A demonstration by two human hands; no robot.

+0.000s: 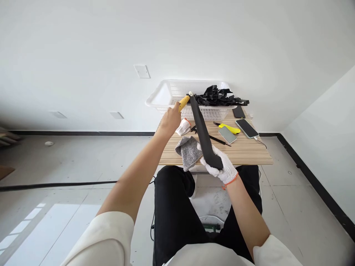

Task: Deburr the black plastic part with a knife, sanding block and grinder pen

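Observation:
My bare left hand is closed around a yellow-handled tool, whose working end meets the far end of a long black plastic strip. A small whitish bit shows at that far end; what it is I cannot make out. In a white knit glove with an orange cuff, my right hand grips the strip's near, bent end from below. The strip slants up and away over the table. Beneath it lie a grey cloth and a second white glove.
A white plastic basket at the table's back holds black plastic parts. On the wooden table are a yellow utility knife, a thin black rod, a grey-green flat rectangle and two phones. The white wall stands behind.

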